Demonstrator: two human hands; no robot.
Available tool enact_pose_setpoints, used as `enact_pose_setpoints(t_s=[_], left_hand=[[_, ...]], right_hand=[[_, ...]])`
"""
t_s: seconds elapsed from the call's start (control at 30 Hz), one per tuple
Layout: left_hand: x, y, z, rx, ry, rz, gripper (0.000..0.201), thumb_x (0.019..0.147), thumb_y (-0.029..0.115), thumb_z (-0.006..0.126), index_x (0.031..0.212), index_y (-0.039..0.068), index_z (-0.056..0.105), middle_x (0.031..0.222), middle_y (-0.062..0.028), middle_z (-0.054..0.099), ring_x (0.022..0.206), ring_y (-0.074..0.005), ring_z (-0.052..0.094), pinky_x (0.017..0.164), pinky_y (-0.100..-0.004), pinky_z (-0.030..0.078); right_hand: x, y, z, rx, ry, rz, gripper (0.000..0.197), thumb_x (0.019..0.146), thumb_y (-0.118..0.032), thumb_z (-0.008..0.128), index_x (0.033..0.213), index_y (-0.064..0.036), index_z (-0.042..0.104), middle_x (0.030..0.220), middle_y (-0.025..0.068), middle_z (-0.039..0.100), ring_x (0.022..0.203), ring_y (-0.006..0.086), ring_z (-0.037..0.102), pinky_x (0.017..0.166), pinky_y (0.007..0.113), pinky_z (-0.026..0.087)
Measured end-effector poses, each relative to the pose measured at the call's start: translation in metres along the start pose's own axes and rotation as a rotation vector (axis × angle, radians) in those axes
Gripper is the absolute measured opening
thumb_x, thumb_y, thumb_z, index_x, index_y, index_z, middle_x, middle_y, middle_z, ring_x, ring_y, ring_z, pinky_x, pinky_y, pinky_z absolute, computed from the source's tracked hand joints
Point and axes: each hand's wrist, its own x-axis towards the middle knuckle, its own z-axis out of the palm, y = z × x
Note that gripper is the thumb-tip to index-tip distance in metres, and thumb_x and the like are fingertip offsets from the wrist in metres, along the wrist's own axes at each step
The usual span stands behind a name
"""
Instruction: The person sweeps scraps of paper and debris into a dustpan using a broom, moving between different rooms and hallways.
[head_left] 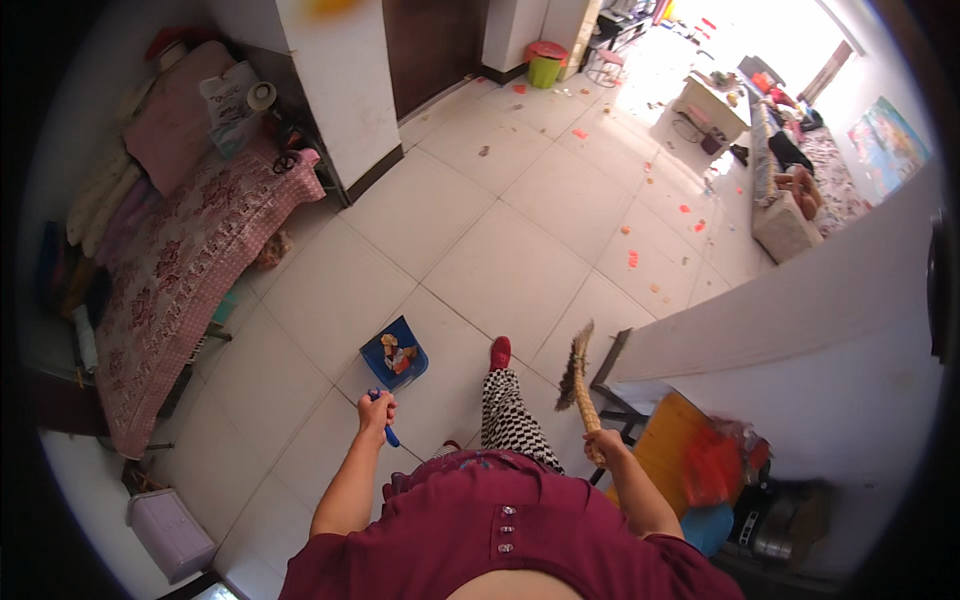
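My left hand (377,411) is closed round the handle of a blue dustpan (413,366). Some crumpled scraps (397,354), orange, red and pale, lie in its pan, which is low over the tiles; whether it touches them I cannot tell. In my right hand (606,445) is the woven, straw-coloured handle of a short broom (583,395). Its dark bristles point forward and left, close to the corner of a white wall. Dustpan and broom are well apart, with my red shoe (501,352) between them.
Red and pale scraps (633,259) are scattered over the tiled floor (480,255) ahead. A cloth-covered table (200,240) stands left, a green bin (545,68) at the back. A sofa (790,225) is far right; a white wall (780,325) and an orange-topped stand (668,440) are near right.
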Motion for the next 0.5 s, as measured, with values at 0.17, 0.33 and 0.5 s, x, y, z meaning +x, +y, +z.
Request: enact_pose_setpoints(t_s=[0.17, 0.33, 0.5], left_hand=[[0.026, 0.029, 0.012, 0.039, 0.125, -0.036, 0.011, 0.075, 0.003, 0.052, 0.084, 0.006, 0.047, 0.065, -0.0076, 0.055, 0.042, -0.0082, 0.043, 0.034, -0.0200, 0.030], [0.040, 0.051, 0.017, 0.007, 0.261, -0.058, 0.014, 0.078, 0.004, 0.052, 0.090, 0.007, 0.046, 0.069, -0.0093, 0.057, 0.046, -0.0086, 0.045, 0.036, -0.0199, 0.032], [0.042, 0.090, 0.043, -0.005, 0.381, -0.084, 0.030, 0.078, 0.005, 0.051, 0.106, 0.006, 0.040, 0.073, -0.0101, 0.058, 0.048, -0.0084, 0.045, 0.037, -0.0200, 0.032]], right_hand=[[0.062, -0.069, 0.000, -0.023, -0.043, 0.011, 0.011, 0.076, -0.006, 0.057, 0.074, 0.0023, 0.049, 0.056, 0.0093, 0.051, 0.042, 0.0184, 0.050, 0.037, 0.030, 0.042], [0.076, -0.168, 0.039, 0.022, -0.174, 0.006, 0.015, 0.080, -0.012, 0.055, 0.087, -0.0020, 0.046, 0.060, 0.0084, 0.049, 0.044, 0.0183, 0.049, 0.036, 0.030, 0.042], [0.113, -0.223, 0.075, -0.185, -0.296, 0.043, 0.023, 0.082, -0.016, 0.054, 0.098, -0.0088, 0.041, 0.063, 0.0078, 0.048, 0.045, 0.0169, 0.047, 0.036, 0.031, 0.041]])
